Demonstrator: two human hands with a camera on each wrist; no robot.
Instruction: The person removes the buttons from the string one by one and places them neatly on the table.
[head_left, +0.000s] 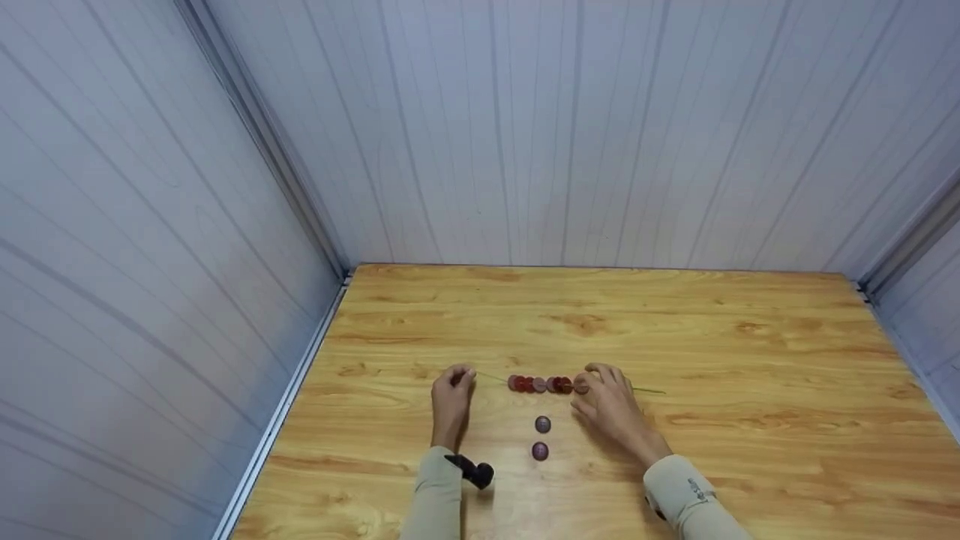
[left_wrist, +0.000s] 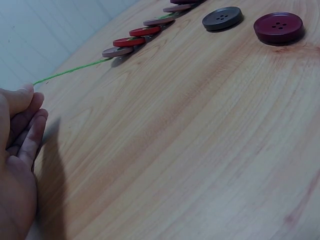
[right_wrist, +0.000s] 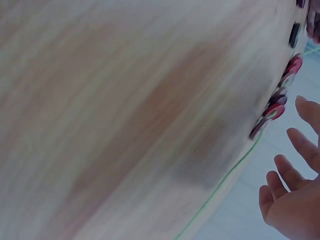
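Note:
Several buttons in red, dark red and dusty pink (head_left: pixel 539 385) overlap in a row on a green string (left_wrist: pixel 70 72). My left hand (head_left: pixel 451 397) pinches the string's left end between thumb and fingertips, and the string runs straight to the row. By the row's right end is my right hand (head_left: pixel 613 409). In the right wrist view its fingers (right_wrist: pixel 290 172) are spread and loosely bent, with nothing between them. Past this hand the string's free end trails right. Below the row lie a dark grey button (left_wrist: pixel 222 19) and a maroon button (left_wrist: pixel 278 28), both flat and apart.
Everything lies on a wood-grain table (head_left: pixel 750 360). Pale panelled walls (head_left: pixel 525 135) stand behind it and at both sides. A black device (head_left: pixel 474 472) is strapped at the left sleeve's cuff.

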